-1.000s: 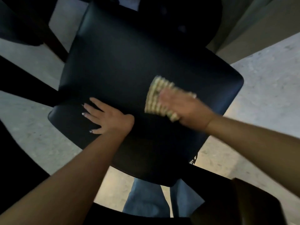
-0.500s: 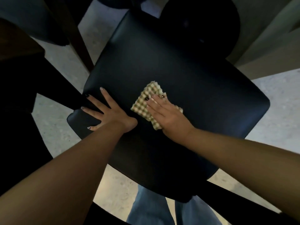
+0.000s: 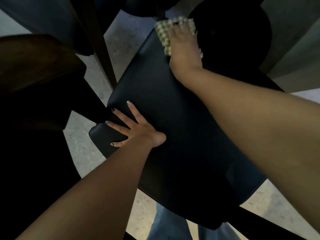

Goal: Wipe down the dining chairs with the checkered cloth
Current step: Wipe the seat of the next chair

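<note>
A dark padded dining chair seat (image 3: 181,129) fills the middle of the view. My right hand (image 3: 184,49) presses the green-and-cream checkered cloth (image 3: 164,33) flat against the seat's far edge, fingers spread over it. My left hand (image 3: 135,129) lies palm down with fingers splayed on the seat's near left corner, holding nothing.
A brown wooden table corner (image 3: 34,63) stands at the left, with a wooden leg (image 3: 102,54) beside the seat. Another dark chair (image 3: 52,19) sits at the top left. A grey wall base (image 3: 294,54) is at the right. My jeans (image 3: 166,224) show below the seat.
My right hand has slid the cloth from the seat's middle up to its far edge. The left hand stays planted on the near left corner.
</note>
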Tool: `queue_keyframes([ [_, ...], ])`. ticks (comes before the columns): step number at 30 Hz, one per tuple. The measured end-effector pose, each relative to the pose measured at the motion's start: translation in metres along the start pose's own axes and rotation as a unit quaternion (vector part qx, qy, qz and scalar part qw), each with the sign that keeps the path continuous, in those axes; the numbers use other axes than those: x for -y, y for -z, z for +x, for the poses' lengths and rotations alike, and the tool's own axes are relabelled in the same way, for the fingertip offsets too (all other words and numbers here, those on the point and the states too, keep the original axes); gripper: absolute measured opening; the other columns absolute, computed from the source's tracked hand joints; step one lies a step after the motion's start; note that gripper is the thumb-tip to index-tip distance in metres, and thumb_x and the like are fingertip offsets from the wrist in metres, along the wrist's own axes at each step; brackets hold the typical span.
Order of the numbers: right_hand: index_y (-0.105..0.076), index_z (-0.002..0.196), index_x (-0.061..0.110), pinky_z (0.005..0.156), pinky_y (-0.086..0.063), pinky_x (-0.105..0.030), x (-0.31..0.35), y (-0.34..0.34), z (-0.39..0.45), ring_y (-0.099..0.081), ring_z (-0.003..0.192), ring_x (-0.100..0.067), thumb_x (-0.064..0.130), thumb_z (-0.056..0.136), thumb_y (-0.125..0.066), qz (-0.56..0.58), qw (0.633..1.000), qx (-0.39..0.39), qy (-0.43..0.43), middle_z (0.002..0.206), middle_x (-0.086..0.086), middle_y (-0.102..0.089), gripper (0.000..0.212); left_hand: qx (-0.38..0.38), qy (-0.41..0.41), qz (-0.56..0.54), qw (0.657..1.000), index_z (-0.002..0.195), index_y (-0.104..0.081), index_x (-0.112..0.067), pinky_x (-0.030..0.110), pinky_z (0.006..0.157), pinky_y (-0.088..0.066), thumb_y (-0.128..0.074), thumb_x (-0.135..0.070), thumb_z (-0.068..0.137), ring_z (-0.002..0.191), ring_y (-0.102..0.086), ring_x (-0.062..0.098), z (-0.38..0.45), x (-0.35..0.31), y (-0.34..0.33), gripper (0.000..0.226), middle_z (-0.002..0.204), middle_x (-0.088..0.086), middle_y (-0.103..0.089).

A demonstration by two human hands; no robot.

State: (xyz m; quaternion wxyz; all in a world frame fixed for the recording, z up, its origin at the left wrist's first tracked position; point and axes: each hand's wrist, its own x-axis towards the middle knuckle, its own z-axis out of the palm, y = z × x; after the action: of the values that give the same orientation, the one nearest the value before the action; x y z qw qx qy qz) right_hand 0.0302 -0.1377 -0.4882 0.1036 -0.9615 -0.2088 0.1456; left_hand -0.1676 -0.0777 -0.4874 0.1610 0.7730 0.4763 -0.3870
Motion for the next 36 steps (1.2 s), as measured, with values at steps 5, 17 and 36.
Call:
queue_keyframes([
  [5, -0.012, 0.152, 0.007, 0.117, 0.007, -0.043, -0.006, -0.013, -0.102, 0.002, 0.148, -0.029, 0.001, 0.094, -0.034, -0.016, 0.987, 0.067, 0.144, 0.161, -0.011, -0.006, 0.063, -0.018, 0.006, 0.021, 1.000, 0.106, 0.064, -0.034, 0.078, 0.101, -0.001, -0.082, -0.047, 0.056, 0.133, 0.041, 0.046, -0.007, -0.003, 0.002, 0.155, 0.132, 0.009, 0.059],
  [17, -0.042, 0.144, 0.018, 0.098, -0.033, -0.019, 0.016, 0.066, -0.226, -0.047, 0.127, -0.024, 0.003, 0.091, -0.039, 0.343, 0.920, 0.132, -0.134, 0.141, -0.007, -0.050, 0.055, 0.109, -0.163, 0.044, 0.980, 0.142, 0.038, -0.018, 0.046, 0.115, -0.030, -0.065, -0.022, 0.086, 0.141, -0.027, 0.042, -0.060, 0.038, 0.080, 0.118, 0.159, 0.023, -0.015],
  [36, -0.051, 0.125, 0.025, 0.081, -0.049, -0.039, 0.072, 0.168, -0.430, -0.058, 0.097, -0.024, 0.029, 0.096, -0.045, 0.289, 0.923, 0.130, -0.217, 0.110, -0.001, -0.061, 0.030, 0.153, -0.323, 0.165, 0.919, 0.145, -0.033, -0.012, 0.026, 0.094, -0.043, -0.059, -0.030, 0.087, 0.120, -0.054, 0.026, -0.158, 0.122, 0.064, 0.066, 0.131, 0.009, -0.057],
])
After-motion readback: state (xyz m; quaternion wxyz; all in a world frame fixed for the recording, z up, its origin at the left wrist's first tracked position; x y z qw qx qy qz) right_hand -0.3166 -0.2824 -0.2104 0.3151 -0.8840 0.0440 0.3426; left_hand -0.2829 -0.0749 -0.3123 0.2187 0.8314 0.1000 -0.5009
